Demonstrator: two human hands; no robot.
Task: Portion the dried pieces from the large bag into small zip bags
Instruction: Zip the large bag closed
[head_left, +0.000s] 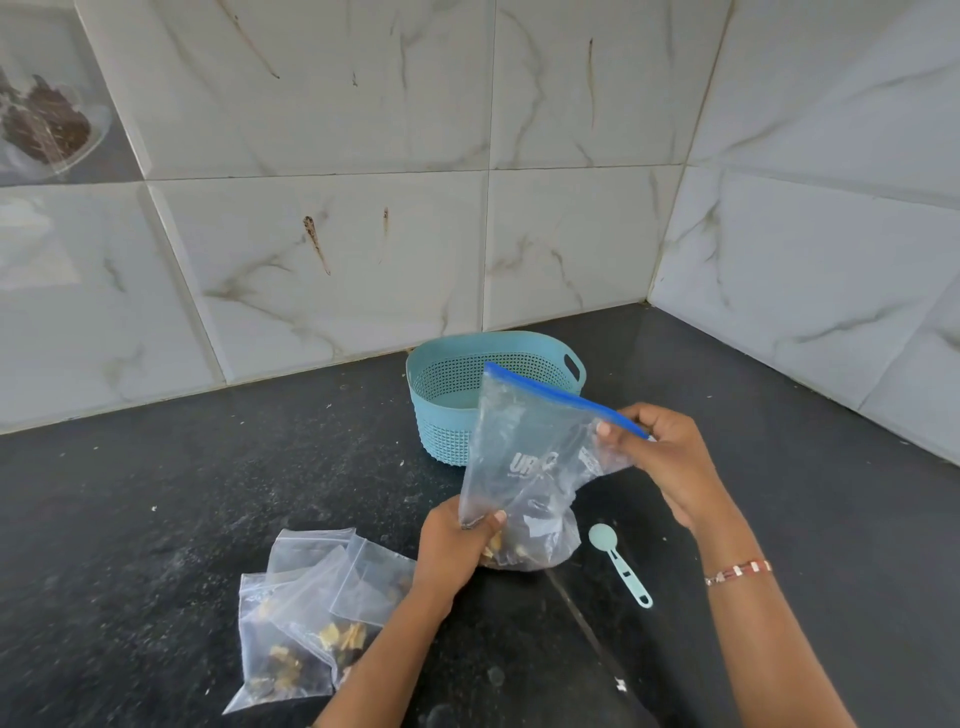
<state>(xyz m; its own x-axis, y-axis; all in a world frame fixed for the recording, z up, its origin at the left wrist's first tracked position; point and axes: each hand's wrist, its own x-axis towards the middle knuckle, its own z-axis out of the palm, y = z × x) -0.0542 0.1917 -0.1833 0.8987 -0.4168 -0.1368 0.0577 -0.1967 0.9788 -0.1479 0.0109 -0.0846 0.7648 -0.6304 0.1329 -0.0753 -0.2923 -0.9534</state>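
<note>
The large clear bag (524, 457) with a blue zip strip stands upright on the black counter, dried pieces settled at its bottom. My left hand (457, 551) grips its lower left side. My right hand (660, 457) pinches the right end of the blue strip at the top. Several small zip bags (311, 613) lie in a loose pile to the left of my left forearm; some hold yellow-brown dried pieces.
A light blue perforated basket (441, 384) stands behind the large bag, against the tiled wall. A light blue measuring spoon (618, 564) lies on the counter (156, 493) to the right of the bag. Tiled walls meet in a corner at the back right.
</note>
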